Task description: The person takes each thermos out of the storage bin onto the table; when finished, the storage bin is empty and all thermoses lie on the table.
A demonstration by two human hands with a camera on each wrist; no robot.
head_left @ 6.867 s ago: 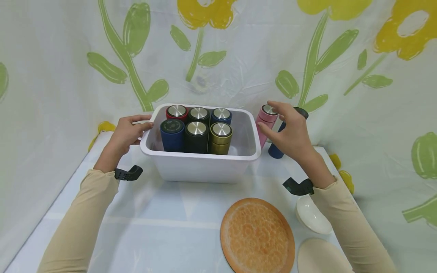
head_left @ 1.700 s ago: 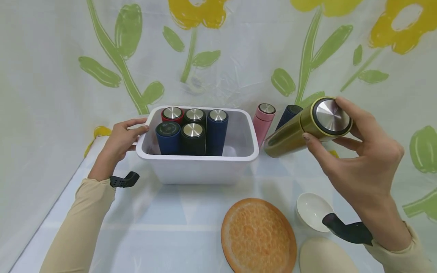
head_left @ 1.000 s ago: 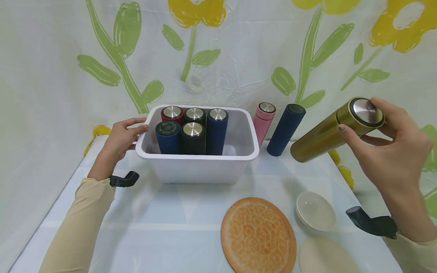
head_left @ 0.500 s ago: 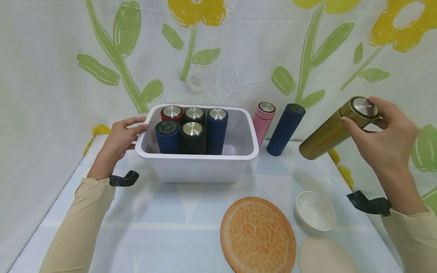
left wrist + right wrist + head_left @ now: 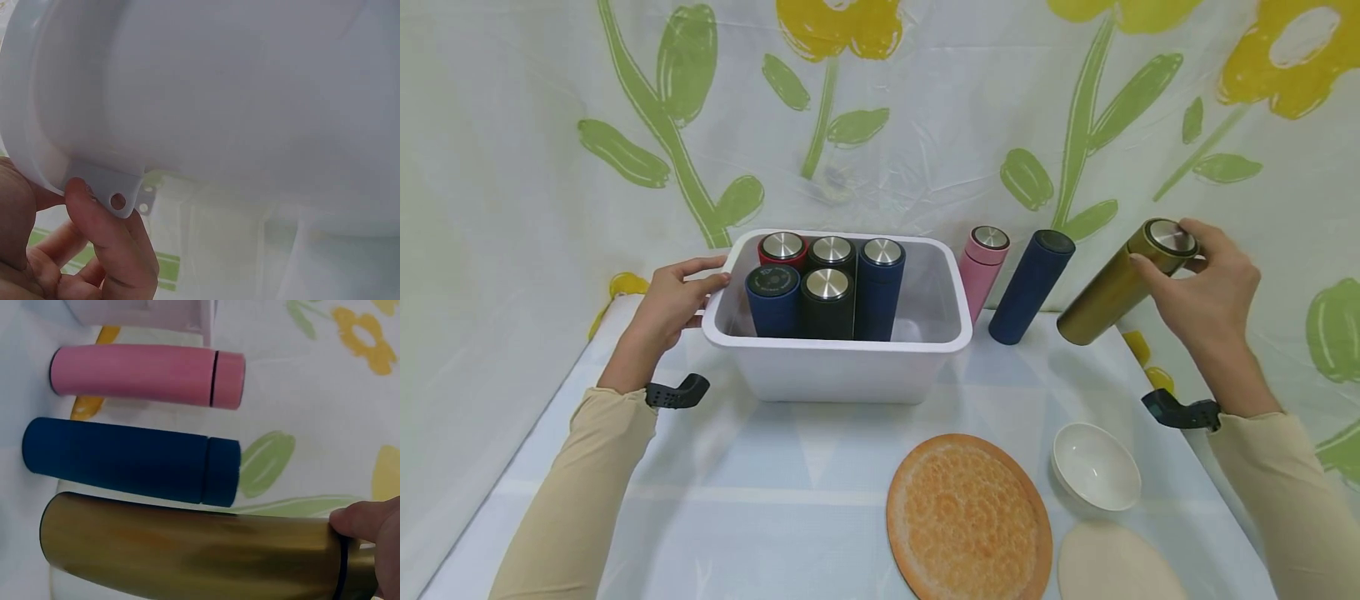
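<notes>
My left hand [image 5: 673, 300] grips the left end of a white plastic bin [image 5: 842, 371]; in the left wrist view its fingers pinch a small tab [image 5: 103, 184] with a hole under the rim. Inside stand several flasks: a red flask [image 5: 783, 247], two black ones, a dark blue flask [image 5: 880, 287] and a shorter blue flask [image 5: 773, 302]. My right hand [image 5: 1213, 287] holds a gold flask [image 5: 1105, 296] by its steel-topped lid, tilted over the back right of the table. Left of it stand a navy flask [image 5: 1032, 287] and a pink flask [image 5: 137, 375].
A round board with a crust-like print [image 5: 970, 521] lies at the front. Right of it are a white bowl [image 5: 1096, 467] and a pale round board [image 5: 1116, 567]. A flowered curtain [image 5: 925, 125] hangs close behind the bin. The bin's front right corner has no flask.
The gold flask has come out of the bin in my right hand, swung far right, then returned slightly left toward the navy flask. My left hand stays at the bin's rim.
</notes>
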